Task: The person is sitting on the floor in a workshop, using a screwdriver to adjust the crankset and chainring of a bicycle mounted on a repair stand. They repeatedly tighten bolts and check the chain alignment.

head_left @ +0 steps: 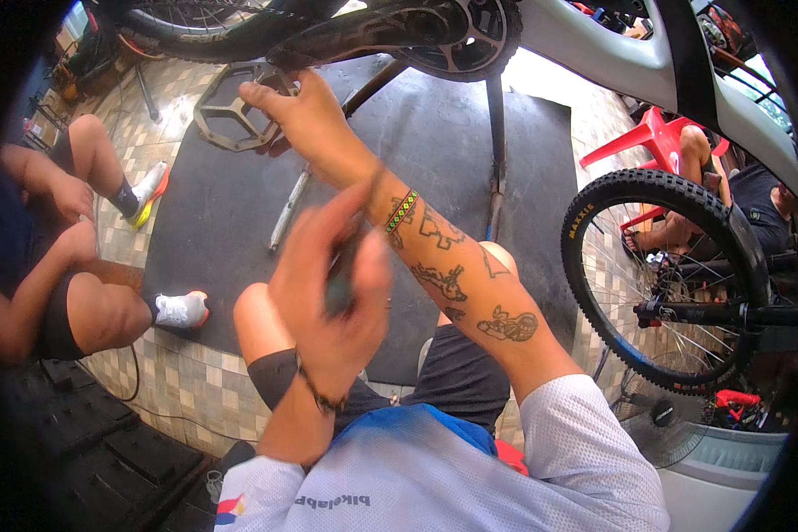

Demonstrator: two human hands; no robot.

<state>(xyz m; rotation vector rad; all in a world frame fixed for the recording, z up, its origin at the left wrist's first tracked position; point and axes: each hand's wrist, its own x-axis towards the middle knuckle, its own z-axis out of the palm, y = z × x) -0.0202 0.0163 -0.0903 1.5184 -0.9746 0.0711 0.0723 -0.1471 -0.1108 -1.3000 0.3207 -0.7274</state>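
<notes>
My right hand reaches up and left to a bike pedal at the end of the crank arm. Its thumb lies on the grey-bronze pedal frame, with the fingers curled behind it. My left hand is raised in front of my right forearm and smeared by motion. Its fingers bend around something dark, too blurred to name. Beside the crank sits a toothed chainring. The bike's grey-white frame runs off to the upper right.
A black mat covers part of the tiled floor, with a stand leg and a silver bar over it. A knobby front wheel and fan are at right. People sit on both sides, near a red chair.
</notes>
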